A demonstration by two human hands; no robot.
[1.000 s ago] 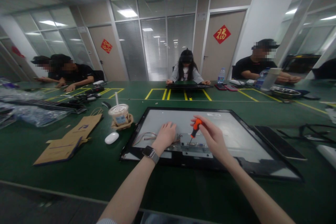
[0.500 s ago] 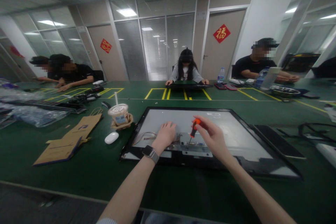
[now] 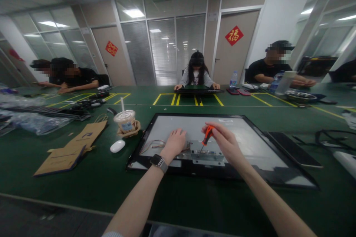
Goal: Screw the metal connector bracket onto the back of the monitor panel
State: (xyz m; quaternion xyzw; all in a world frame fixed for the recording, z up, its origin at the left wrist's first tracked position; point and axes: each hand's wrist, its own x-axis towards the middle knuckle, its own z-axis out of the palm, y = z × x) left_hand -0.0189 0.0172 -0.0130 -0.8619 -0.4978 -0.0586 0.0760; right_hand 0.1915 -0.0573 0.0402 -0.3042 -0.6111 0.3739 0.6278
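A large flat panel (image 3: pixel 172 124) with a black frame lies on the green table. My right hand (image 3: pixel 224 140) is closed on the handle of an orange and black screwdriver (image 3: pixel 207 136), tilted with its shaft pointing down at a metal bracket (image 3: pixel 208 162) near the panel's front edge. My left hand (image 3: pixel 175 143), with a watch on the wrist, rests palm down on the panel just left of the bracket. Its fingers lie flat beside thin cables (image 3: pixel 152 145). What is under that palm is hidden.
Left of the panel are a white mouse (image 3: pixel 117 146), a drink cup (image 3: pixel 125 121) and a brown paper bag (image 3: pixel 83 137). A black slab (image 3: pixel 294 150) lies to the right. Several people sit across the table (image 3: pixel 144 98).
The screwdriver handle leans slightly more to the right, and the fingers of my right hand have shifted a little around it. My left hand stays in place.
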